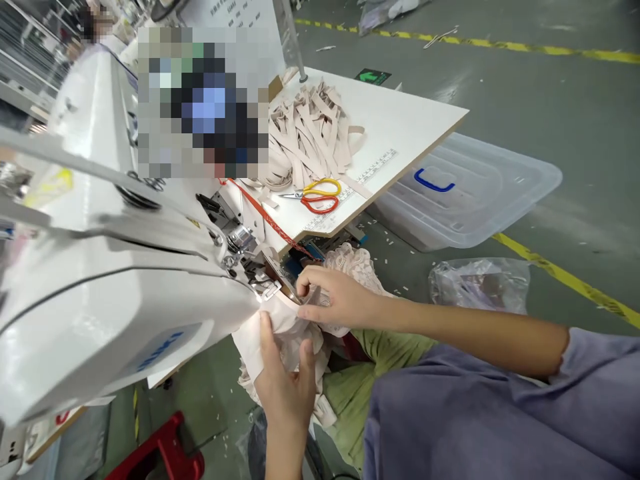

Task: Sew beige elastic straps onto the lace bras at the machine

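Observation:
Pale pink fabric lies under the needle area of a white sewing machine and hangs down in lacy folds. My left hand comes from below, its index finger resting on the fabric near the presser foot and its thumb spread apart. From the right reaches my right hand, with curled fingers and its thumb against the fabric edge beside the machine bed. The fabric partly hides its other fingertips. Lace bunches behind this hand.
A white tabletop holds beige strips and scissors with yellow and red handles. A lidded clear plastic bin and a plastic bag are on the floor. A red stool stands at the lower left.

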The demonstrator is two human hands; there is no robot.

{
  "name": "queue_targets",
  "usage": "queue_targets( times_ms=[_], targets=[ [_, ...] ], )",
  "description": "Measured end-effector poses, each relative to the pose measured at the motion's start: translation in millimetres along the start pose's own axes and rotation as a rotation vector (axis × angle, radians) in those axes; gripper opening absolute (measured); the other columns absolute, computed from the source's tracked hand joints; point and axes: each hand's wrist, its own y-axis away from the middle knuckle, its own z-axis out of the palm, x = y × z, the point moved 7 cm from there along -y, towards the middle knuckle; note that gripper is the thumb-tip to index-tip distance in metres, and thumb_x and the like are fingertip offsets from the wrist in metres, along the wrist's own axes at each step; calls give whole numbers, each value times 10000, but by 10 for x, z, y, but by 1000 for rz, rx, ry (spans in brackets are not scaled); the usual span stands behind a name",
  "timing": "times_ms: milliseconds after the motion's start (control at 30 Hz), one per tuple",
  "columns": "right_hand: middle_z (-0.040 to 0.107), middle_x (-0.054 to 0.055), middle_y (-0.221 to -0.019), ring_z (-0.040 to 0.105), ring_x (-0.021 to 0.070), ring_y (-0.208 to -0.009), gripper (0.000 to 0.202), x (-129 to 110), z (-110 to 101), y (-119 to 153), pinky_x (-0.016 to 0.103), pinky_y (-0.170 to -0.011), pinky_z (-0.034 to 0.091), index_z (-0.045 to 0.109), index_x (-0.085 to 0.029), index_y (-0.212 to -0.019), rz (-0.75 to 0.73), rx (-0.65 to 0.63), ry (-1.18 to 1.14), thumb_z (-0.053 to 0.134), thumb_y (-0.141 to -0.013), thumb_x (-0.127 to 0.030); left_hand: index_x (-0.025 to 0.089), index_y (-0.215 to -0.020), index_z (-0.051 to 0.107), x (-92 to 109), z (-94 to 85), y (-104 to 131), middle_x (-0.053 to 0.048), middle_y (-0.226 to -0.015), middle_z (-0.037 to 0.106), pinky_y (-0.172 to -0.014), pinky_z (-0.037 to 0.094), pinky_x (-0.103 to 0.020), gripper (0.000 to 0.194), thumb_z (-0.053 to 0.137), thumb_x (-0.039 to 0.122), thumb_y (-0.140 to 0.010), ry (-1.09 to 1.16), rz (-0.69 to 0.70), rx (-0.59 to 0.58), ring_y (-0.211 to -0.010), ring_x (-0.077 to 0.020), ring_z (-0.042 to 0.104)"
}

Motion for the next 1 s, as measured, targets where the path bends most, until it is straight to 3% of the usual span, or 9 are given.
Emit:
queue_targets(
  times_ms=[100, 167, 267, 333, 400, 500, 600, 800, 1000],
  targets=[
    [637, 22, -949, 587, 182, -861, 299, -28, 32, 32, 306, -776, 432, 590, -199, -947, 33, 15, 14, 718, -811, -434, 200, -1551, 251, 34, 88, 66, -211, -1379, 590, -465, 508, -295, 689, 509, 437, -958, 65, -63, -52, -477, -134, 619],
    [643, 20, -943, 582, 182, -860, 260, -19, 43, 102, 301, -764, 431, 603, -197, -962, 77, 4, -6, 692, -837, -407, 198, -1572, 180, 140, 215, 181, -214, -1437, 537, -582, 573, -326, 732, 505, 432, -960, 125, -48, -83, -796, -237, 743],
    [622, 18, -847, 552, 172, -786, 230, 16, -11, 257, 292, -703, 427, 632, -181, -890, 135, -18, -87, 592, -913, -406, 184, -1586, 105, 393, 449, 459, -206, -1564, 370, -937, 557, -436, 830, 544, 451, -935, 236, 87, -152, -1330, -333, 525],
    [578, 15, -769, 523, 163, -735, 332, 29, -118, 360, 291, -676, 421, 627, -168, -787, 147, -12, -148, 541, -942, -449, 173, -1586, 101, 494, 602, 668, -204, -1544, 406, -1046, 491, -472, 872, 579, 452, -912, 370, 153, -245, -1393, -333, 450],
    [550, 12, -740, 506, 156, -716, 390, 36, -237, 448, 286, -661, 412, 620, -160, -738, 161, -26, -185, 541, -940, -485, 181, -1572, 162, 472, 744, 829, -179, -1336, 630, -992, 534, -439, 782, 550, 413, -933, 565, 142, -341, -1230, -292, 613],
    [556, 16, -752, 502, 148, -706, 382, 26, -370, 548, 272, -630, 400, 646, -154, -766, 191, -74, -193, 571, -925, -494, 219, -1429, 416, 250, 931, 890, -83, -1007, 740, -892, 567, -389, 477, 489, 323, -969, 671, 55, -255, -961, -224, 712],
    [560, 19, -758, 512, 146, -707, 368, -10, -427, 615, 261, -621, 403, 659, -154, -779, 200, -95, -199, 585, -917, -487, 167, -1388, 428, 37, 1179, 843, -175, -1333, 571, -1057, 456, -488, 558, 603, 358, -894, 459, 33, -32, -1279, -302, 541],
    [593, 23, -795, 533, 139, -698, 315, 69, -439, 712, 251, -610, 408, 683, -151, -806, 291, -95, -263, 652, -872, -457, 86, -1428, 315, -477, 1795, 667, -256, -1482, 382, -1138, 345, -530, 593, 487, 332, -917, 223, -22, -15, -1444, -340, 325],
    [665, 33, -733, 600, 159, -612, 342, 139, -542, 1007, 271, -549, 459, 732, -203, -851, 654, 59, -542, 807, -688, -494, 74, -1415, 381, -807, 2220, 648, -267, -1456, 434, -1125, 312, -574, 775, 677, 358, -758, 158, -69, -132, -1398, -409, 369]
  ],
)
